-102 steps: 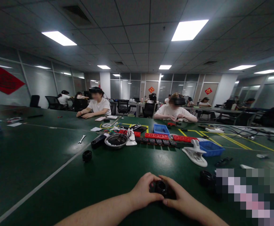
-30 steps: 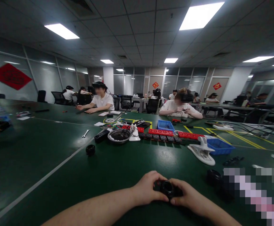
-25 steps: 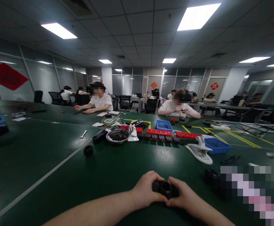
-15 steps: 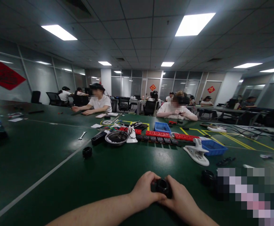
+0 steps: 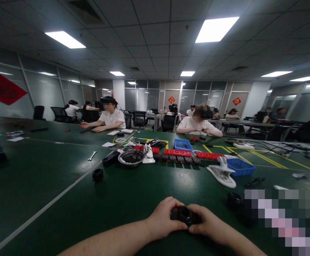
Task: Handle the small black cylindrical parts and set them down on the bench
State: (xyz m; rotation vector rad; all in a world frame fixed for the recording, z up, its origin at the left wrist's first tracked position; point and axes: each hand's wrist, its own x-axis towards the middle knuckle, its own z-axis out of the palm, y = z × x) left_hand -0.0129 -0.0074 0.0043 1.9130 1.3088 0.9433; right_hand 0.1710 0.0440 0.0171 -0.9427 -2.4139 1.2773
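A small black round part [image 5: 185,214], like a short lens barrel with a hole facing up, sits between my two hands just above the green table [image 5: 64,177]. My left hand [image 5: 161,218] grips it from the left with thumb and fingers. From the right, my right hand [image 5: 207,224] closes on the same part. Both forearms come in from the bottom edge.
A similar black ring [image 5: 98,175] lies to the left, another [image 5: 233,200] to the right. Farther back are a metal bowl [image 5: 131,158], red and black power strips [image 5: 180,156], a white clamp [image 5: 221,173], blue bins [image 5: 239,166] and a wrench [image 5: 92,156]. Several people sit across the table.
My hands stay closed on the black part, with fingers shifting slightly around it. The view sways a little from head movement.
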